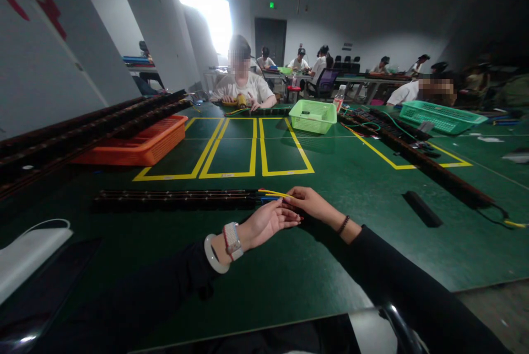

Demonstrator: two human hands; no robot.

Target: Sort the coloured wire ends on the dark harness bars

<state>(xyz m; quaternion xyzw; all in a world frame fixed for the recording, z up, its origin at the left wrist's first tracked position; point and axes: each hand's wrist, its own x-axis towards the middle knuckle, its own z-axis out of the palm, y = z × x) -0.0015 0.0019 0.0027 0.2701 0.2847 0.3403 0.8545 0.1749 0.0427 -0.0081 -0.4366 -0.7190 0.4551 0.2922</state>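
A long dark strip (177, 199) with thin copper-coloured lines lies crosswise on the green table. Yellow wires (270, 193) and a blue wire (268, 198) come out of its right end. My right hand (314, 204) is closed in a pinch at the tips of the yellow wires. Just below it, my left hand (266, 224) is turned palm up, thumb and forefinger together at the wire ends, its other fingers loosely stretched. The fingertips of both hands nearly meet and hide the wire tips.
Yellow tape frames (227, 150) mark the green table (330, 266). An orange basket (165, 141) and stacked dark strips (82, 128) stand left. A light green basket (313, 117) is farther back. A short black bar (421, 209) lies right. A person (243, 89) sits opposite.
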